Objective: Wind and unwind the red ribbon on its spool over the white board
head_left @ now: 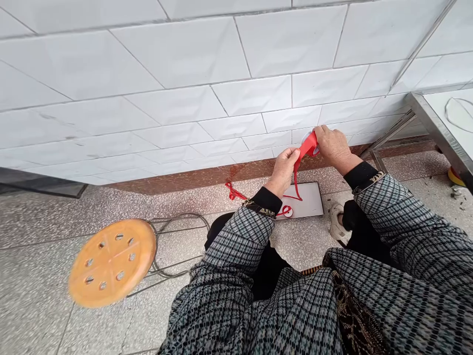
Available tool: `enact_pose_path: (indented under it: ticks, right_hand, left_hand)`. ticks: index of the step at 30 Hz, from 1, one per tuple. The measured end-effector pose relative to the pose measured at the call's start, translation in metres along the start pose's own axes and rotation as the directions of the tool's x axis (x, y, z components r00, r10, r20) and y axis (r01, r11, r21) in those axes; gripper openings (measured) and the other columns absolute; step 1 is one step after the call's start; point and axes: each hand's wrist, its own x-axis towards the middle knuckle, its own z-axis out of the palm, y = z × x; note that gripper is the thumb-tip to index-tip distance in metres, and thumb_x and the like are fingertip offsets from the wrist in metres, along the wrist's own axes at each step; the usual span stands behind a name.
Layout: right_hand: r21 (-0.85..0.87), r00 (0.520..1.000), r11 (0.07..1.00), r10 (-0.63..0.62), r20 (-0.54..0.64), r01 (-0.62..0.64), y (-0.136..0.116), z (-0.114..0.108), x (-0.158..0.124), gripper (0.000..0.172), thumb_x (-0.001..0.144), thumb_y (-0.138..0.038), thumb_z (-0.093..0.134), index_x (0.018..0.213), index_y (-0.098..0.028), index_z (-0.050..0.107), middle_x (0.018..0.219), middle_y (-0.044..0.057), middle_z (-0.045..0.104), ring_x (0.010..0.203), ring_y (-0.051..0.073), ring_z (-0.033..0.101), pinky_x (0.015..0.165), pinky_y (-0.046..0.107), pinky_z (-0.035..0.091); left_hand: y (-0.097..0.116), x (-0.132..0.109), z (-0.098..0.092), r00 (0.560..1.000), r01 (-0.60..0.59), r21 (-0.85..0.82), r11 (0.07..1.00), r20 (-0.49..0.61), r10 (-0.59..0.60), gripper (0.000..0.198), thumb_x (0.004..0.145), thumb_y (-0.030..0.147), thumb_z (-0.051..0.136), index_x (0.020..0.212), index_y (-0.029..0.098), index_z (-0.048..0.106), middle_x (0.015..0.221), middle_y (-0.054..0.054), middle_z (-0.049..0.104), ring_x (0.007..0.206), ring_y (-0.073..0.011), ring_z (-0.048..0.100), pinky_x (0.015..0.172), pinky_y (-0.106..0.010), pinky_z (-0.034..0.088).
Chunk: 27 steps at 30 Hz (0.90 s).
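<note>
A roll of red ribbon (314, 148) with a pale side is in my right hand (332, 145), its fingers closed around it. My left hand (284, 170) pinches the wide red ribbon (305, 145) running from the roll, thumb and fingers pressed together. A narrow red strand (296, 182) drops below my hands onto a white, dark-edged panel (312, 204) lying on the floor. On that panel sits a small white disc (287, 211) with red on it, partly behind my left sleeve. Loops of red ribbon (233, 191) lie on the floor further left.
An orange round-seated stool (113, 261) with metal legs lies tipped over at left. A white-tiled wall (258, 96) rises ahead. A metal-framed table (439, 133) stands at right. Below me my shoe (337, 223) rests on the speckled floor (177, 197).
</note>
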Motion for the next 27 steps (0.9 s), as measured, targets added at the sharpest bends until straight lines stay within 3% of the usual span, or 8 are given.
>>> enact_pose_path:
  ticks: [4,9,13,17,19,22,25,27]
  right_hand:
    - [0.003,0.999,0.999,0.032,0.005,-0.032,0.002,0.003,0.002,0.03,0.106,-0.007,0.04,0.128,-0.009,0.061,0.12,0.023,0.07,0.097,0.032,0.071,0.077,0.036,0.038]
    - [0.077,0.995,0.992,0.097,0.022,-0.099,0.01,0.003,0.003,0.032,0.104,-0.007,0.044,0.13,-0.01,0.063,0.125,0.022,0.071,0.101,0.032,0.073,0.074,0.035,0.041]
    - [0.212,0.985,0.962,0.169,0.031,-0.172,0.022,0.009,0.006,0.036,0.096,-0.006,0.051,0.129,-0.009,0.067,0.122,0.021,0.075,0.106,0.035,0.073,0.08,0.036,0.047]
    - [0.444,0.967,0.861,0.251,0.05,-0.247,0.03,0.022,0.014,0.039,0.086,-0.001,0.052,0.119,-0.011,0.072,0.113,0.019,0.079,0.102,0.033,0.073,0.085,0.038,0.052]
    - [0.63,0.963,0.735,0.254,0.087,-0.25,0.027,0.028,0.017,0.034,0.083,-0.001,0.052,0.107,-0.013,0.073,0.102,0.014,0.08,0.093,0.028,0.073,0.083,0.035,0.053]
    - [0.868,0.944,0.399,0.259,0.204,-0.297,0.015,0.031,0.018,0.02,0.084,-0.002,0.053,0.085,-0.016,0.068,0.078,0.007,0.073,0.072,0.02,0.068,0.073,0.03,0.052]
    - [0.928,0.902,0.031,0.249,0.351,-0.37,-0.001,0.028,0.013,0.02,0.089,-0.003,0.055,0.077,-0.018,0.062,0.068,0.004,0.067,0.061,0.016,0.062,0.068,0.029,0.053]
    - [0.922,0.89,-0.101,0.24,0.388,-0.375,-0.009,0.026,0.009,0.021,0.091,-0.006,0.059,0.075,-0.019,0.06,0.069,0.003,0.066,0.061,0.014,0.06,0.069,0.028,0.054]
  left_hand:
    - [-0.002,0.0,0.0,0.999,0.036,-0.106,0.994,0.025,-0.034,0.032,0.092,0.035,0.082,0.075,0.018,0.062,0.057,0.008,0.042,0.052,-0.0065,0.033,0.059,-0.021,0.037]
    - [0.0,0.0,-0.008,0.992,0.051,-0.095,0.994,0.123,-0.039,0.043,0.083,0.05,0.09,0.073,0.018,0.063,0.051,0.012,0.03,0.046,-0.0039,0.024,0.056,-0.02,0.038]
    - [0.002,-0.001,-0.014,0.988,-0.013,-0.062,0.998,0.155,0.022,0.05,0.071,0.057,0.096,0.074,0.017,0.067,0.051,0.012,0.032,0.046,-0.0031,0.027,0.053,-0.02,0.038]
    - [0.0,-0.003,-0.012,0.983,0.009,-0.006,1.0,0.186,-0.008,0.048,0.077,0.057,0.092,0.074,0.016,0.067,0.049,0.012,0.031,0.044,-0.003,0.027,0.052,-0.021,0.036]
    - [-0.003,-0.003,-0.01,0.982,0.03,0.006,1.0,0.186,-0.031,0.046,0.082,0.057,0.088,0.076,0.016,0.068,0.047,0.012,0.03,0.043,-0.0031,0.026,0.052,-0.021,0.036]
    - [-0.009,-0.001,-0.008,0.982,0.031,-0.016,0.999,0.189,-0.027,0.046,0.084,0.058,0.087,0.076,0.016,0.067,0.044,0.013,0.029,0.041,-0.003,0.024,0.051,-0.02,0.036]
    - [-0.013,0.0,-0.007,0.982,0.043,-0.031,0.999,0.184,-0.037,0.049,0.083,0.06,0.087,0.074,0.016,0.066,0.044,0.013,0.032,0.04,-0.0025,0.025,0.05,-0.02,0.038]
    - [-0.013,0.001,-0.006,0.985,0.064,-0.041,0.997,0.166,-0.056,0.051,0.082,0.061,0.087,0.072,0.016,0.065,0.045,0.012,0.034,0.04,-0.0021,0.026,0.05,-0.02,0.038]
